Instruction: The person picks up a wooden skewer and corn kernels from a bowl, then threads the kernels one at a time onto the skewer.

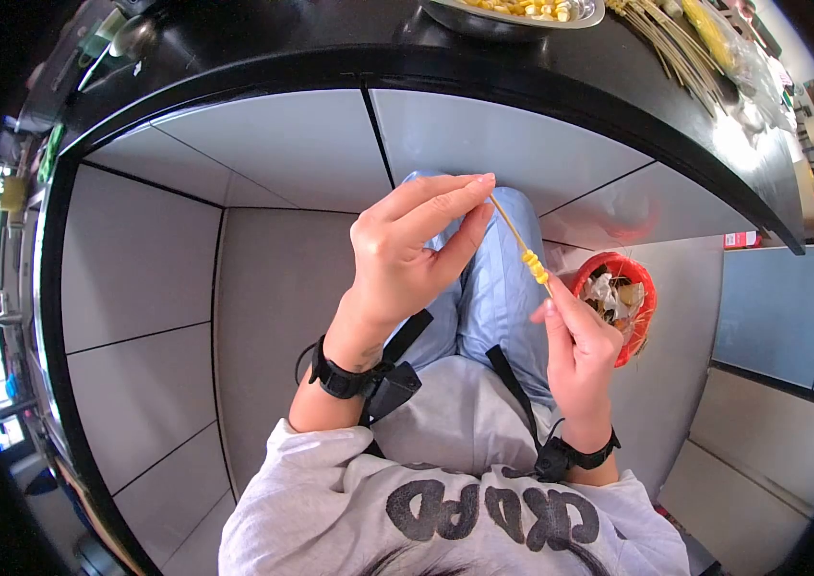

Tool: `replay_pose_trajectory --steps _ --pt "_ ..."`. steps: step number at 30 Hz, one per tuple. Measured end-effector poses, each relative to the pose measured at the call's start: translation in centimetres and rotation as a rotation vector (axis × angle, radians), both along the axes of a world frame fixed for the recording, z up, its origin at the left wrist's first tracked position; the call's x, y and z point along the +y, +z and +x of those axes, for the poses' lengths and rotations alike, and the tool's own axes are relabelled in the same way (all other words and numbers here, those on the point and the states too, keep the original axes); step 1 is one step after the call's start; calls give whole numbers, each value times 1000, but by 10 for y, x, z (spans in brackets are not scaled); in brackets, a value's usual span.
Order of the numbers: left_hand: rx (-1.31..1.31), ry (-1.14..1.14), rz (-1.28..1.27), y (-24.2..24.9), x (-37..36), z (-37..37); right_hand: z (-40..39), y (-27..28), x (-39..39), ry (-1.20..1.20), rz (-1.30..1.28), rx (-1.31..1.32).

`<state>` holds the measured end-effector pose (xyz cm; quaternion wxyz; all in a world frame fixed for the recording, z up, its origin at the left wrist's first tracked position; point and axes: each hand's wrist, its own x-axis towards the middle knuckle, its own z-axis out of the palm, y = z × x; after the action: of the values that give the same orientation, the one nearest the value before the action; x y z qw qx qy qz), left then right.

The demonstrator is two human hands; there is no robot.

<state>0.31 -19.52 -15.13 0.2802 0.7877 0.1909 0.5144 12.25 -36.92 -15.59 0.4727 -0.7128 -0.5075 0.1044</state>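
A thin wooden skewer (511,228) runs slantwise between my two hands. My left hand (409,252) pinches its upper end between thumb and fingertips. Near the lower end, my right hand (575,348) grips the stick just below a few yellow corn kernels (534,265) threaded on it. Both wrists wear black straps. I am seated, with blue jeans and a grey sweatshirt below the hands.
A black counter edge (541,77) curves across the top, bearing a metal tray of corn kernels (522,12) and a bundle of bare skewers (668,43). A red bin (624,298) with scraps stands on the tiled floor by my right knee.
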Motion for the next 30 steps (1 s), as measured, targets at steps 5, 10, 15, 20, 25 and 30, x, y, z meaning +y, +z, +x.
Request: replay_pose_trajectory --steps 5,10,15,20,25,30 --pt "6 -41 -78 -5 -1 1 2 1 -2 -4 -71 12" --pt "43 -182 -142 -13 -12 6 1 1 1 -19 -30 -24" --pt "88 -255 -205 -13 -31 12 8 0 4 -56 -26 -49" --pt "166 -234 -158 7 -5 13 12 -1 3 -75 -4 -21" --pt "64 56 217 80 78 25 16 1 0 -138 -8 54" --pt "484 35 208 124 143 51 13 1 -2 -123 5 82"
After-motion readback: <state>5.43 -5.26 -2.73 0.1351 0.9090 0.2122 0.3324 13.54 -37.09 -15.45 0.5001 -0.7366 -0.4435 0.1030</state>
